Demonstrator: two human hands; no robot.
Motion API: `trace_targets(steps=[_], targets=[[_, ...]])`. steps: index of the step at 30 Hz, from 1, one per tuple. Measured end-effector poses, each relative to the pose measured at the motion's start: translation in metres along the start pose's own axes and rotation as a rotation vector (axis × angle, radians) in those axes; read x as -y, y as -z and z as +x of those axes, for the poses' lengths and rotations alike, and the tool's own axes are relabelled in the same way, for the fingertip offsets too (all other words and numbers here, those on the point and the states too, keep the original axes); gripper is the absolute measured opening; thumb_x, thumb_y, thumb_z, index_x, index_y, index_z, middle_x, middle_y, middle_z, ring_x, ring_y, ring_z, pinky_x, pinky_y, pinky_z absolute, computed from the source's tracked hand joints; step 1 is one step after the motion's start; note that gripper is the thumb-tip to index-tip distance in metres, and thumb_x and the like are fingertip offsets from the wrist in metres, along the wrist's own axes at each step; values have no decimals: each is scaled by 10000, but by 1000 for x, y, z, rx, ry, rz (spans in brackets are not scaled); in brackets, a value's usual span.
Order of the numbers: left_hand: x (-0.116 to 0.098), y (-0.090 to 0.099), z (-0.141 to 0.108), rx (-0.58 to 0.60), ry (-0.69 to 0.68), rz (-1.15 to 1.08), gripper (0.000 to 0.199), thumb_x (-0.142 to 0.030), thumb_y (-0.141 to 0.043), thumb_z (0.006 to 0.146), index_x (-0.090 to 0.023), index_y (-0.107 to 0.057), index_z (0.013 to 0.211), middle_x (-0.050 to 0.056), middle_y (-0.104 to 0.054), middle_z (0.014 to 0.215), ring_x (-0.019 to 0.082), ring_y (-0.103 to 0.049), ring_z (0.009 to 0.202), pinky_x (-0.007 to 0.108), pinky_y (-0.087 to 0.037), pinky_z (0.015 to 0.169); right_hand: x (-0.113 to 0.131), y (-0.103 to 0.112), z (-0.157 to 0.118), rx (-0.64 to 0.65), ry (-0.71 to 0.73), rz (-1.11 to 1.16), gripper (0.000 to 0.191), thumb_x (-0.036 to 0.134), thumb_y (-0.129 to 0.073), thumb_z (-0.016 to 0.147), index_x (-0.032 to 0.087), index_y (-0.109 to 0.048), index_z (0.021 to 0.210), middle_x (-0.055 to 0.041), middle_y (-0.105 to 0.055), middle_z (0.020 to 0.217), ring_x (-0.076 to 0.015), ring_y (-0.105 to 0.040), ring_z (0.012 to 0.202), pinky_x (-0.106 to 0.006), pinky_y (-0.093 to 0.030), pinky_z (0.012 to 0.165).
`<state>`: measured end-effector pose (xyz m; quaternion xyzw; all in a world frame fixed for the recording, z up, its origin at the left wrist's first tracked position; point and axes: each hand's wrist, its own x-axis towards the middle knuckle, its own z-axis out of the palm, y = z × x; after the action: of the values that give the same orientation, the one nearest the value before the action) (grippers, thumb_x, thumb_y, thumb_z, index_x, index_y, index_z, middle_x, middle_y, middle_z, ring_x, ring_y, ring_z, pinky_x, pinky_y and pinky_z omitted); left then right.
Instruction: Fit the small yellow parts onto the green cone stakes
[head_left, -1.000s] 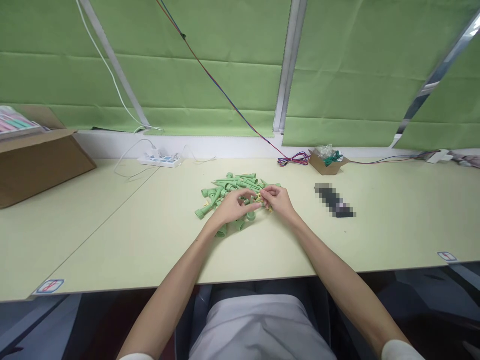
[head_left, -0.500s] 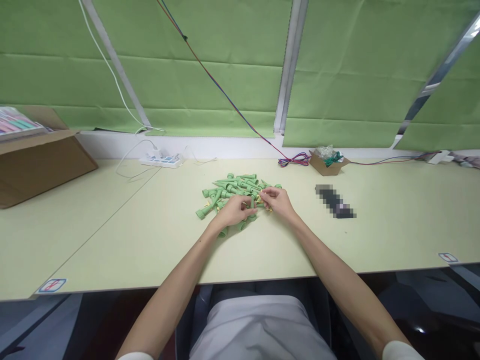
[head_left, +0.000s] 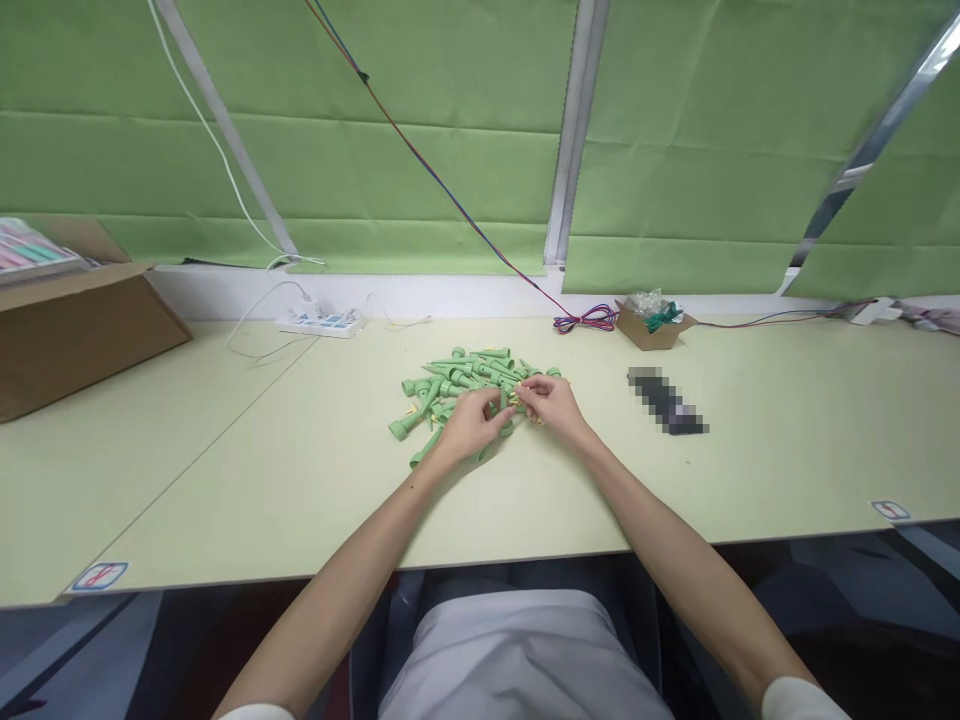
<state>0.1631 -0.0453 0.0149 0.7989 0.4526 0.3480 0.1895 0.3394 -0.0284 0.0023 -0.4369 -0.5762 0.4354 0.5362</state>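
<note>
- Left hand [head_left: 469, 422]: thumb and fingers were curled around a green piece [head_left: 504, 401], clamped on it near the fingertips. The piece stood roughly upright, partly hidden by the fingers.
- Right hand [head_left: 555, 405]: thumb and index fingertip were together, just to the right of the held green piece. Yellow parts [head_left: 538, 419] showed at and below these fingertips; could not tell whether one was pinched between them.
- Hand spacing: the fingertips of the two hands were near each other, with the upper end of the held piece between them.
- Green pile [head_left: 454, 378]: lay on the bench [head_left: 337, 480], mostly beyond the left hand and to its left. It was made up of tapered spikes and tubes with wide collars, lying across one another at mixed angles. A few ends reached just beyond the right hand's fingers.
- Loose green tube [head_left: 421, 455]: lay tilted beside the left wrist, on its left side, at the near edge of the pile. Another green end showed just under the left hand.
- Dark object [head_left: 664, 400]: lay on the bench to the right, well apart from the right hand; pixelated, identity not readable.
- Small open carton [head_left: 646, 334]: stood toward the back right, holding clear and green crumpled material. A coiled red-and-blue cable [head_left: 589, 319] lay just to its left.
- Power strip [head_left: 319, 322]: lay at the back left, with a white plug in it.
- Large cardboard box [head_left: 82, 340]: stood at the far left, with pink and green items showing at its open top.
</note>
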Motion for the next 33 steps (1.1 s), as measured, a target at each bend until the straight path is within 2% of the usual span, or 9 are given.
trace_targets(steps=[8, 13, 18, 23, 27, 33], targets=[[1, 4, 4, -27, -65, 1, 353, -360, -589, 880, -197, -398, 631, -34, -454, 576, 121, -414, 553, 270, -313, 577, 0, -1, 0, 8, -14, 13, 528, 666, -811, 584, 187, -648, 737, -41, -640, 599, -134, -494, 415, -264, -356, 395], [0, 7, 4, -40, 12, -83, 365, -420, -579, 893, -200, -421, 648, -38, -454, 559, 118, -415, 529, 263, -313, 541, 5, -1, -1, 2, 2, 23, 512, 633, -827, 576, 185, -636, 732, -38, -643, 596, -133, -496, 414, -270, -364, 401], [-3, 16, 5, -58, 115, -313, 336, -493, -559, 913, -207, -477, 757, -40, -507, 536, 131, -486, 492, 265, -370, 525, 14, 4, -1, -1, 29, 65, 529, 649, -818, 572, 186, -618, 730, -46, -674, 638, -118, -484, 418, -273, -386, 408], [-7, 19, 7, -60, 205, -512, 396, -575, -566, 901, -209, -477, 780, -53, -474, 504, 107, -415, 412, 253, -325, 452, 19, 6, -2, -5, 83, 54, 528, 683, -778, 620, 196, -596, 708, -19, -630, 603, -110, -465, 430, -268, -373, 411], [-6, 19, 7, 3, 221, -570, 409, -589, -543, 912, -182, -556, 875, -35, -507, 523, 113, -429, 435, 255, -333, 463, 18, 3, -4, 30, 106, 75, 505, 660, -780, 646, 197, -589, 707, 8, -584, 578, -105, -461, 425, -263, -366, 414], [-5, 17, 7, 18, 202, -574, 401, -575, -540, 909, -174, -546, 924, -36, -516, 557, 118, -453, 472, 262, -356, 506, 13, 1, -4, 61, 108, 79, 468, 621, -788, 668, 195, -600, 717, 19, -561, 563, -105, -460, 420, -258, -354, 410]])
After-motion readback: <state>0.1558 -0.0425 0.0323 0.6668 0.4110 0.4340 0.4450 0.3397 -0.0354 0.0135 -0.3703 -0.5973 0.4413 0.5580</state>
